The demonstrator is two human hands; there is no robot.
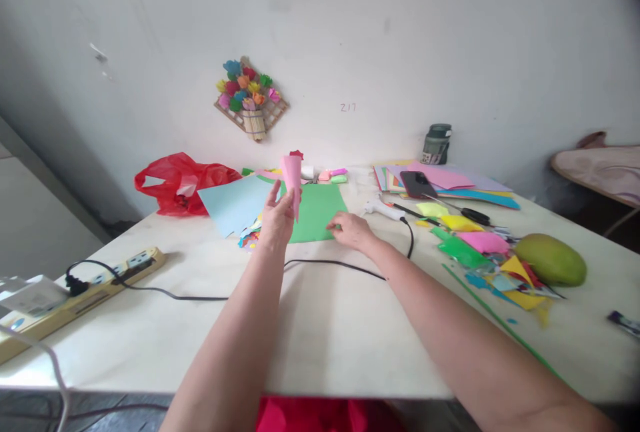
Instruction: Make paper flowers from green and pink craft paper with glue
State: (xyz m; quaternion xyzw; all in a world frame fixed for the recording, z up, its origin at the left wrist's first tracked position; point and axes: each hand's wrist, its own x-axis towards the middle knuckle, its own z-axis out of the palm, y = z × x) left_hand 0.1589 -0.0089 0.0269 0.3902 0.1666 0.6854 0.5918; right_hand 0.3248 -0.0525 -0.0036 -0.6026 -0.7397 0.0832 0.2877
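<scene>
My left hand [278, 217] is closed round a pink paper cone [291, 172], held upright with its point down. A small red paper flower [297, 154] shows at the cone's wide top. To the right, my right hand [351, 230] has its fingers curled together at the right edge of a green paper sheet [320, 209]; what they pinch, if anything, is hidden. A light blue sheet [233, 204] lies left of the green one, with colourful paper pieces [249, 240] by my left wrist. Just beyond my right hand rests a white glue gun [384, 209].
A black cord [340, 261] runs across the table [320, 325] toward a power strip [95, 299]. At left sits a red plastic bag [175, 182]. On the right are scissors [474, 216], a phone [418, 185] on stacked paper [493, 197], paper scraps [517, 282] and a green mango [550, 260].
</scene>
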